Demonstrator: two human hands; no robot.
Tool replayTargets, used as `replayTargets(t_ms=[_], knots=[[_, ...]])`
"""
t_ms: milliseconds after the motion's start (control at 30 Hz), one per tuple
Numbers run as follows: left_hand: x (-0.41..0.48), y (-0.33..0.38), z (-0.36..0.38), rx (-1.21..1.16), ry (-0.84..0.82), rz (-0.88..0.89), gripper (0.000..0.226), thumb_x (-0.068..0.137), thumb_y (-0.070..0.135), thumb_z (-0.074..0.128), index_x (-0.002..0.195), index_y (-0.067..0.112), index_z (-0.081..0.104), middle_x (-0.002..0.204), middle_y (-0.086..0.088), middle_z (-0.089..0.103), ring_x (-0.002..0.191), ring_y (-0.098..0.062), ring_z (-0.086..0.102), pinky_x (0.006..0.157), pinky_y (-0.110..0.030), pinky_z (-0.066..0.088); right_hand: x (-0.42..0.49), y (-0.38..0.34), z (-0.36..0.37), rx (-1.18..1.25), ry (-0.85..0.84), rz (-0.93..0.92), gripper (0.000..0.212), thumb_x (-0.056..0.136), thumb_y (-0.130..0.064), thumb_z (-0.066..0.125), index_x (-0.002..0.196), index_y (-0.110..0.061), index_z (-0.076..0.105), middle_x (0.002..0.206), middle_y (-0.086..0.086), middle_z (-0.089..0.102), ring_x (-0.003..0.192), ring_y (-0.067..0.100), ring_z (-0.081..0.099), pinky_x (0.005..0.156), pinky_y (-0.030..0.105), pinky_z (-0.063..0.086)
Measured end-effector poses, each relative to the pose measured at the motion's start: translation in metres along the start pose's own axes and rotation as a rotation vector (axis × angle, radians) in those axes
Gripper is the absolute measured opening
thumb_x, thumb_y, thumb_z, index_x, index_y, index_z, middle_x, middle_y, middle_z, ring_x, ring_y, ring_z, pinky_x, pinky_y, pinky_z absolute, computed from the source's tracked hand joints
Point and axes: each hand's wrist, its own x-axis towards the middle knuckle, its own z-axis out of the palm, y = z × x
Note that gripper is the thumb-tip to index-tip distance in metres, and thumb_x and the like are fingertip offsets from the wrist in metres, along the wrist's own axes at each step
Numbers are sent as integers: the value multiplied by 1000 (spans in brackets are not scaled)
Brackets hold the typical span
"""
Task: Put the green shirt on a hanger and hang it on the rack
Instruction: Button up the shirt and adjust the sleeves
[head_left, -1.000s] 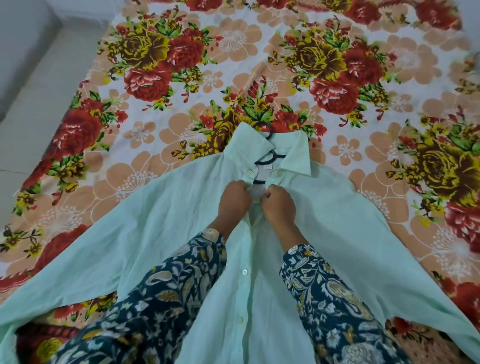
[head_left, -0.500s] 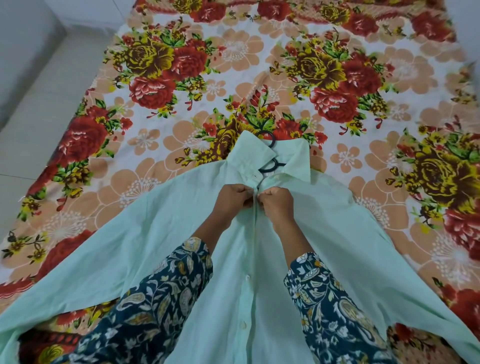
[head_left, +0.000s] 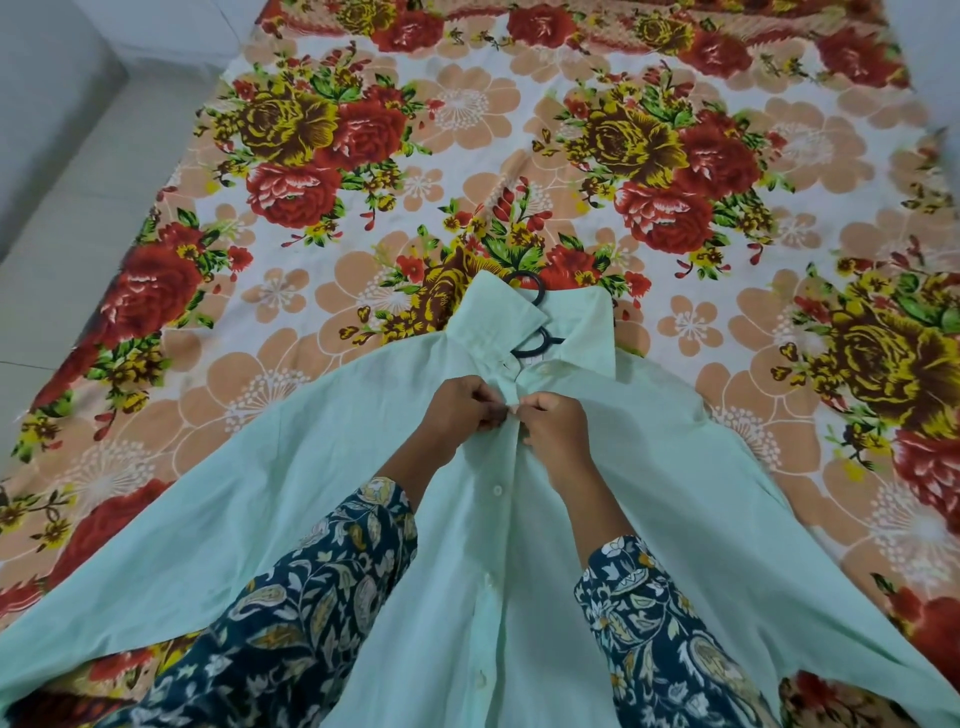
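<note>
From the head camera, the green shirt (head_left: 322, 483) lies spread face-up on a floral bedsheet (head_left: 467, 156), with a black hanger (head_left: 535, 344) inside it, its hook poking past the collar. The left hand (head_left: 460, 410) and right hand (head_left: 556, 428) meet just below the collar, fingers pinching the shirt's front edges together.

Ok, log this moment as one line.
phase: buttoning | left hand + right hand: pinching green shirt placket below collar | hanger: inside shirt | surface: bedsheet

Home bedroom, floral bedsheet (head_left: 467, 104), tiled floor (head_left: 67, 218)
</note>
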Motion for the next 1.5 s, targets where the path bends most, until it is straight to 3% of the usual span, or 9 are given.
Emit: replayTargets(t_ms=[233, 400, 567, 733, 833, 967, 1267, 1433, 1500], knots=[[6, -9, -1, -97, -51, -31, 23, 81, -5, 62, 64, 9, 58, 58, -5, 55, 50, -10, 49, 50, -14, 44, 1, 5, 1, 273, -43, 120, 20, 83, 1, 57, 67, -10, 60, 64, 7, 57, 55, 16, 52, 48, 19, 44], [9, -11, 3, -67, -70, -39, 21, 83, -3, 60, 66, 9, 57, 60, -7, 53, 43, -2, 48, 48, -12, 41, 7, 11, 9, 204, 44, 135, 17, 85, -1, 55, 73, -11, 62, 77, 10, 62, 75, 24, 57, 72, 33, 49], [6, -8, 6, -15, -53, -61, 22, 86, 1, 58, 67, 9, 56, 62, -6, 53, 52, -8, 49, 46, -9, 41, 6, 9, 10, -35, 83, 10, 18, 86, -6, 54, 100, 0, 65, 98, 11, 66, 89, 19, 56, 82, 31, 46], [18, 9, 24, 618, 278, 190, 18, 90, 19, 51, 97, 3, 58, 97, -9, 57, 92, -24, 53, 74, -32, 44, 23, -4, -7, -49, 205, -7, 17, 87, -8, 51, 95, -6, 66, 102, 13, 69, 87, 23, 60, 77, 30, 46], [33, 15, 38, 1017, 295, 293, 25, 92, 16, 39, 109, 2, 50, 113, -16, 53, 106, -32, 48, 80, -39, 42, 35, -13, -9, -166, 168, -22, 20, 88, -13, 53, 104, -6, 64, 109, 11, 67, 102, 27, 61, 85, 33, 47], [46, 16, 46, 1180, 274, 280, 29, 94, 15, 33, 117, 1, 45, 120, -18, 50, 110, -34, 48, 81, -38, 44, 45, -18, -5, -340, 181, -41, 24, 89, -14, 48, 107, -13, 64, 112, 6, 67, 103, 25, 60, 74, 25, 39], [46, 17, 47, 1138, 266, 297, 25, 94, 11, 35, 113, 1, 50, 118, -17, 49, 112, -33, 46, 79, -38, 46, 57, -23, 1, -495, 228, -35, 18, 87, -20, 49, 89, -12, 64, 95, 8, 67, 77, 22, 51, 63, 28, 35], [48, 10, 27, 655, 285, 211, 27, 84, -4, 40, 100, 0, 62, 107, -17, 55, 101, -32, 54, 80, -38, 46, 59, -25, 5, -432, 231, 24, 20, 87, -22, 49, 95, -12, 64, 97, 6, 66, 91, 27, 60, 65, 27, 37], [46, 7, 24, 575, 298, 189, 28, 84, -5, 40, 100, 0, 63, 108, -16, 57, 99, -30, 56, 81, -35, 45, 59, -28, 3, -372, 222, 49, 16, 84, -18, 50, 88, -10, 64, 88, 7, 64, 84, 27, 58, 64, 27, 37]])
